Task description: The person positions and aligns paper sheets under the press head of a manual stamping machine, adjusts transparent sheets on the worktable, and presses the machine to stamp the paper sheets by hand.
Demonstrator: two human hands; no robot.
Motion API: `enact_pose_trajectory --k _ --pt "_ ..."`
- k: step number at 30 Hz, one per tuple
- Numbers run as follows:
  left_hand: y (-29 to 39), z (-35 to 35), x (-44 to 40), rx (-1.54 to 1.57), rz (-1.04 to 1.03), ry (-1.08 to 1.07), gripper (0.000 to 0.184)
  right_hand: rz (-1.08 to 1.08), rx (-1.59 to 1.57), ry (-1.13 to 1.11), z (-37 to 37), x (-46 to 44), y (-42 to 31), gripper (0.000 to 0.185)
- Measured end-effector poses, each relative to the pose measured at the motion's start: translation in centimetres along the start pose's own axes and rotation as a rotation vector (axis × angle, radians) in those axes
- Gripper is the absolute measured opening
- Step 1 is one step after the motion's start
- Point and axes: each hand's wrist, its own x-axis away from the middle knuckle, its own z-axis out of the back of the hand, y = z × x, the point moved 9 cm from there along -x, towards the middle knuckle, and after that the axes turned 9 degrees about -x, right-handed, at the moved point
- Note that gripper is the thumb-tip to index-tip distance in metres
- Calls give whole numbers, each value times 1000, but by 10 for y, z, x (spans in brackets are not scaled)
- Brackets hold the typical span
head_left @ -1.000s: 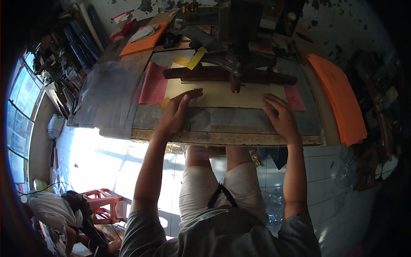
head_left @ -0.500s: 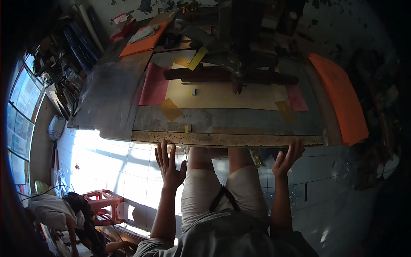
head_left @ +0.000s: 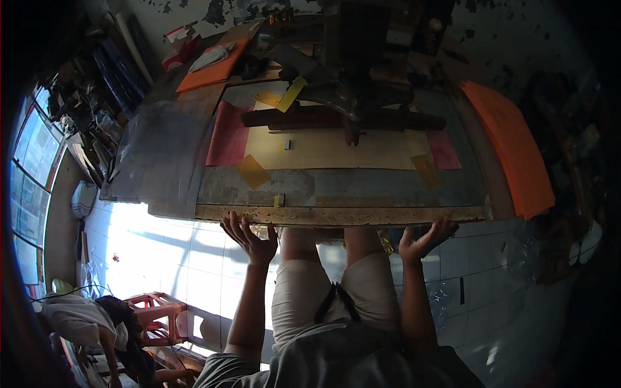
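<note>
My left hand is at the front edge of the worktable, palm up. Its fingers are spread, with the tips against or just below the worn wooden edge strip. Farther right along the same strip is my right hand, fingers stretched out and thumb apart. Whether either hand bears on the wood I cannot tell. On the grey work surface lies a cream sheet with a pink piece at its left end and another pink piece at its right. A dark press bar crosses above the sheet.
Orange sheets lie on the right side, another orange stack at back left. Clear plastic sheets cover the table's left part. Yellow tape pieces are on the surface. Another person is at lower left near a pink stool.
Both hands have shifted slightly left in view, and their fingers are lower and more tilted against the table edge. The table view has shifted a little left and down at the front.
</note>
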Motion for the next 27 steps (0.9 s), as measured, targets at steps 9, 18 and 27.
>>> enact_pose_trajectory --k 9,18,27 --pt "5 2 0 69 72 -11 86 13 15 22 -2 -2 -3 86" --pt "2 0 2 62 59 -41 90 11 -6 19 -3 -3 -2 87" --pt "4 -3 3 48 63 0 92 20 -43 32 -6 2 4 90"
